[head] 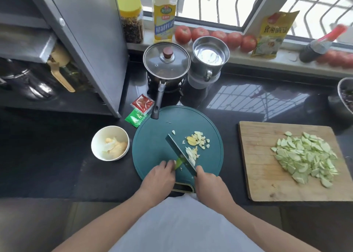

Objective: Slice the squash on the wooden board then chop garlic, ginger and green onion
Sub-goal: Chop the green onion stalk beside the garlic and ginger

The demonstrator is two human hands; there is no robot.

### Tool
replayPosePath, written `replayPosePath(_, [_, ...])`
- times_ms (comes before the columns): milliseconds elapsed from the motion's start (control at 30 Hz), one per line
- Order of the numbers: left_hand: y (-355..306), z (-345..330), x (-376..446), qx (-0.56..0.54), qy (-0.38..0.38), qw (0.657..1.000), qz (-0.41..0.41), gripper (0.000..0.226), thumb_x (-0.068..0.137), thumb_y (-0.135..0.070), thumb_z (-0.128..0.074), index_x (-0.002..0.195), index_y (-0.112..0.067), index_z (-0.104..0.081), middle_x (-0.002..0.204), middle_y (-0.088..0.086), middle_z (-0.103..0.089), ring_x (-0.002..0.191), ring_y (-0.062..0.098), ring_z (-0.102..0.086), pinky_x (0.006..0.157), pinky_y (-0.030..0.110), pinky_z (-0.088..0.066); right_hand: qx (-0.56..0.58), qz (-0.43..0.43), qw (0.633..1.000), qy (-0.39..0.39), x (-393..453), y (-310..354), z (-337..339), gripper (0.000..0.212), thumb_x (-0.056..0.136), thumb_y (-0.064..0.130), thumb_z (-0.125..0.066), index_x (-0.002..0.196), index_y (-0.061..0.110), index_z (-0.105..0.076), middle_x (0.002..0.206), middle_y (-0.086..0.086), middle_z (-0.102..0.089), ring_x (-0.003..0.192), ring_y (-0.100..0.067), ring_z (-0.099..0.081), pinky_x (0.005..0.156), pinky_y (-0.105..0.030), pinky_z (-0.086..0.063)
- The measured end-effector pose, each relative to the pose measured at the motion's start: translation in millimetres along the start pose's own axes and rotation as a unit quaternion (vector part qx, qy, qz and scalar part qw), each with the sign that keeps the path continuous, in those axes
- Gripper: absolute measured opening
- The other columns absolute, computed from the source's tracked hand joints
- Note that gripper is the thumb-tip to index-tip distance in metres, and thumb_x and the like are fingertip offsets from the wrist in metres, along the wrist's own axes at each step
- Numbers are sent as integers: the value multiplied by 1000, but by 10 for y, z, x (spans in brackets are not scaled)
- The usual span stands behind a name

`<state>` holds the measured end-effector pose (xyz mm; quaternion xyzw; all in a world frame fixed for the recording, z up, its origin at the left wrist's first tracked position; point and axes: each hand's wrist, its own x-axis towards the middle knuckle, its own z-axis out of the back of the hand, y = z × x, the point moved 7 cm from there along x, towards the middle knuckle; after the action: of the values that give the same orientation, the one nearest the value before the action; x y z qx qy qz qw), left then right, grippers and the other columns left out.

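Dark glossy tabletop (248, 99): pale green sliced squash (305, 156) is heaped on the wooden board (257, 166). On the round teal board (152, 146), chopped garlic and ginger (198, 139) lie done; left hand (159, 175) pinches the green onion (178, 163), right hand (208, 183) grips the dark-bladed knife (179, 152), mid-chop.

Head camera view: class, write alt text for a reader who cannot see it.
On a round teal cutting board, the right hand slices with a dark knife while the left hand holds a green onion, beside chopped garlic and ginger. Sliced squash is heaped on the wooden board to the right.
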<state>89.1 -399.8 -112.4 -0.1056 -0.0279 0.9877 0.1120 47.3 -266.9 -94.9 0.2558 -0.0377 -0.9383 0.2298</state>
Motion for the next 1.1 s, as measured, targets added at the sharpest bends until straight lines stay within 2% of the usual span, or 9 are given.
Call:
replayPosePath(100, [-1,-28,-3,-18,34,999,-1,18,77,-10,-64,90,-13,-76,96,6,-64,72,20,-59,54,30,-53,-7,9,1000,9,133,120,-44,18,88,13,-43,97,21,-30,74,-2,-50,64,-32,-47,55,-36,-35])
replayPosePath(233, [-12,-114,7,-25,62,998,8,38,96,-5,-37,128,-4,-57,127,13,-48,99,29,-53,76,39,-50,37,-13,998,-45,500,367,148,16,92,9,-40,88,20,-30,73,-5,-50,66,-34,-46,56,-38,-34])
replayPosePath(367, [29,-125,4,-32,42,998,39,48,98,-6,-30,145,0,-40,127,13,-47,104,29,-52,81,39,-51,44,-25,997,-62,470,199,282,16,96,15,-43,89,21,-29,77,-10,-59,67,-36,-50,56,-40,-38])
replayPosePath(433, [46,-67,-18,-42,25,998,42,49,93,-9,-42,141,2,-49,115,12,-56,96,25,-59,75,33,-54,34,-6,998,-60,300,86,270,19,96,18,-43,89,24,-26,74,-8,-60,65,-37,-53,53,-41,-41])
replayPosePath(500, [40,24,-23,-38,8,999,22,42,77,-12,-70,118,-4,-72,90,5,-64,74,17,-64,56,25,-53,17,20,999,-40,142,48,198,28,96,21,-43,86,28,-19,65,-2,-52,59,-37,-49,50,-40,-40])
replayPosePath(567, [74,32,-21,-80,-6,996,28,38,65,-10,-82,102,-9,-76,79,3,-61,65,17,-62,47,25,-49,-3,22,1000,-7,99,49,78,31,92,19,-45,85,28,-17,62,2,-40,58,-36,-43,49,-38,-33])
replayPosePath(733, [64,-85,9,-119,39,991,55,38,98,-6,-36,132,-8,-52,118,9,-47,104,25,-51,78,36,-49,20,-6,999,-26,488,335,74,16,92,12,-43,88,20,-29,73,-6,-52,65,-36,-47,54,-37,-31])
replayPosePath(900, [71,-150,-38,-175,57,979,89,42,103,-25,-46,142,-12,-38,119,5,-39,104,23,-46,80,37,-47,45,-34,997,-49,466,210,257,20,95,17,-43,87,23,-26,75,-9,-58,63,-36,-44,54,-40,-30])
replayPosePath(1100, [21,-109,117,-240,48,960,139,32,99,-13,-44,131,-7,-44,114,8,-38,103,28,-47,80,40,-43,50,-33,998,-3,136,35,59,23,98,26,-41,84,26,-23,71,0,-51,64,-34,-48,56,-39,-38])
